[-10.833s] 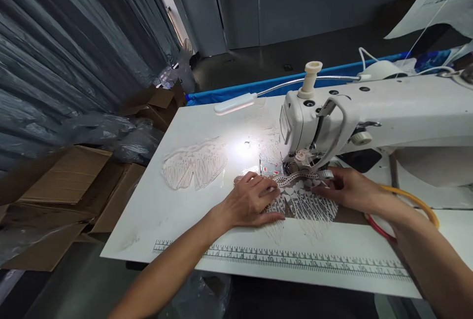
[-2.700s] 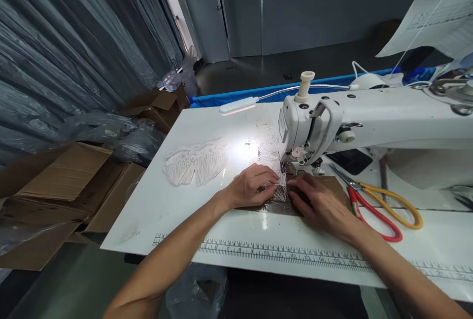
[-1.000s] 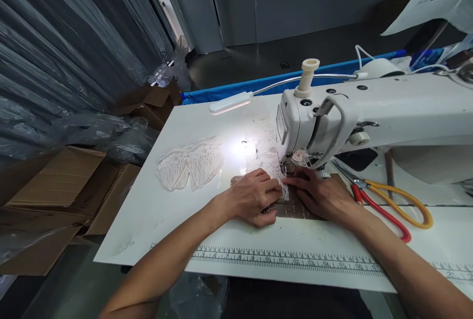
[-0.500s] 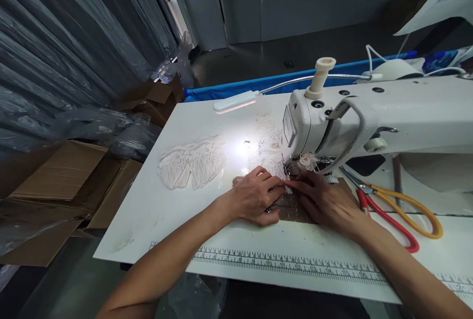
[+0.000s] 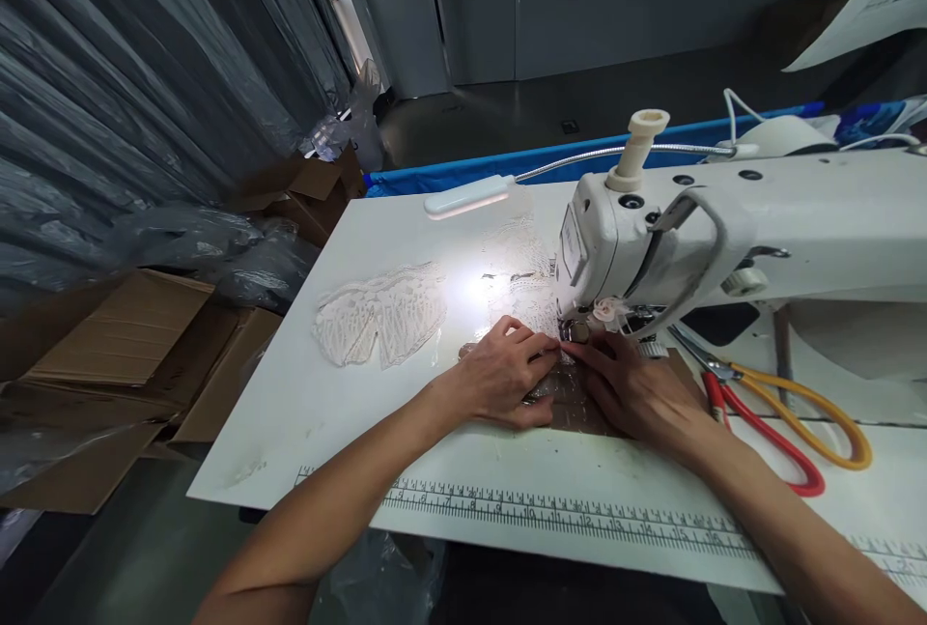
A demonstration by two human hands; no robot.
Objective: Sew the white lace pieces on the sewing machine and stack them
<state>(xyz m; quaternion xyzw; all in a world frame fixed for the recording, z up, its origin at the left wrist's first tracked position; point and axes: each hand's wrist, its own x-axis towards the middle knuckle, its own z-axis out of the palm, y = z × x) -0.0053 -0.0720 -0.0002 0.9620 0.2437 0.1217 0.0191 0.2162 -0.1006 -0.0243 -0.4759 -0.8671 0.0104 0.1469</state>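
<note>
A white lace piece [image 5: 525, 295] lies flat under the lamp glow, its near edge running beside the needle area of the white sewing machine [image 5: 811, 219]. My left hand [image 5: 507, 374] is closed on the near end of the lace, thumb and fingers curled in. Just right of it, my right hand [image 5: 641, 383] is closed too, its index fingertip meeting the left fingers at the lace edge, close to the presser foot [image 5: 577, 330]. The fingers hide part of the lace. A second lace piece [image 5: 380, 316], with a notch in its near edge, lies to the left.
Scissors [image 5: 782, 412] with red and yellow handles lie right of my right hand. A brown plate [image 5: 579, 408] is under my hands. A printed ruler [image 5: 536, 509] runs along the table's front edge. A lamp [image 5: 469, 197] hangs above the back; cardboard boxes [image 5: 123, 326] stand at left.
The lace has slid away from me past the presser foot, so less of it shows near my fingers. Both hands keep nearly the same place. The view has shifted slightly.
</note>
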